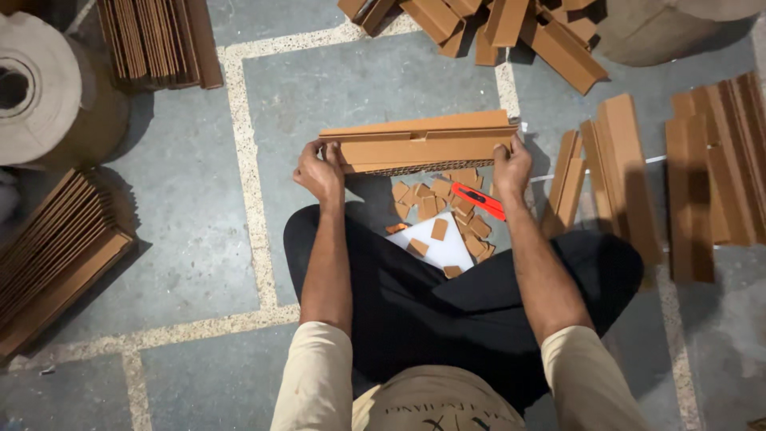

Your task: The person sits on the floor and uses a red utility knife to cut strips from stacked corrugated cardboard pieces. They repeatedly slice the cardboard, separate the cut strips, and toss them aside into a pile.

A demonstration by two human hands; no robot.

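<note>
I sit cross-legged on the floor and hold a stack of folded brown cardboard strips (419, 142) level in front of me. My left hand (321, 171) grips the stack's left end and my right hand (511, 166) grips its right end. Below the stack lie several small cardboard offcuts (435, 199), some of them on a white sheet (447, 251). A red utility knife (479, 200) rests among the offcuts close to my right wrist.
Stacks of folded cardboard pieces stand at the right (614, 168) and far right (718, 160), with a loose pile at the top (511, 28). More cardboard stacks lie at the left (48, 255) and top left (155, 40). A large paper roll (44, 88) stands far left.
</note>
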